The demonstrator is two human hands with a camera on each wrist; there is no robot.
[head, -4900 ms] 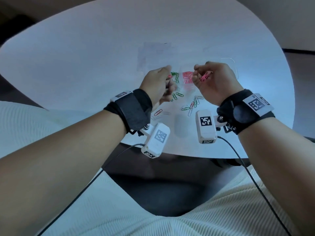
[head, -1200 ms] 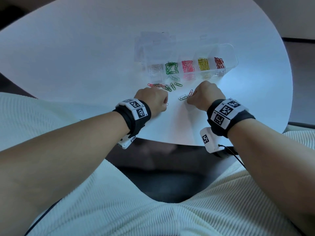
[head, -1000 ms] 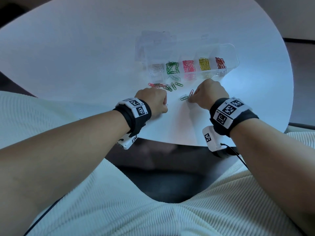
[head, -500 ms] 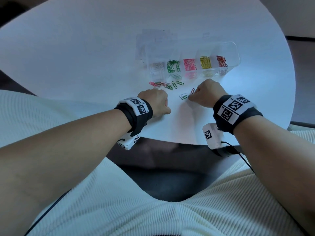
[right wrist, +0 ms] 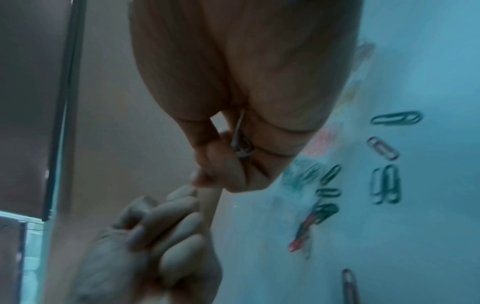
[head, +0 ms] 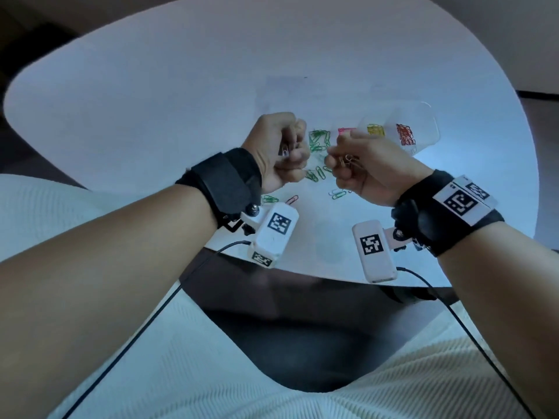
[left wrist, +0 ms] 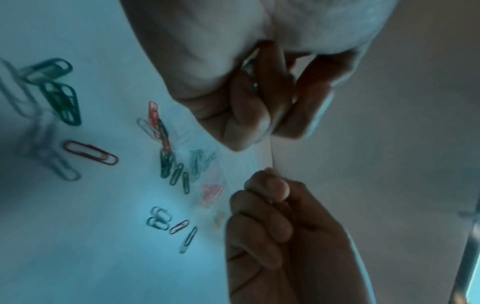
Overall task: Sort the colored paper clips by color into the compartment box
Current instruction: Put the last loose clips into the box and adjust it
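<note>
The pale clips (head: 348, 161) pinched in my right hand (head: 367, 167) could spill into the wrong cell, since I carry several at once. My left hand (head: 279, 152) pinches another clip (head: 73, 152). The clear compartment box (head: 431, 128) sits toward the table's (head: 151, 101) far right edge; loose clips (head: 316, 173) lie below my hands.

Both hands (head: 329, 155) gripping paper clips (head: 349, 161)

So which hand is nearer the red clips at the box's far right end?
Right. The right hand is raised just left of the red clips; the left hand is farther left, past the green clips.
</note>
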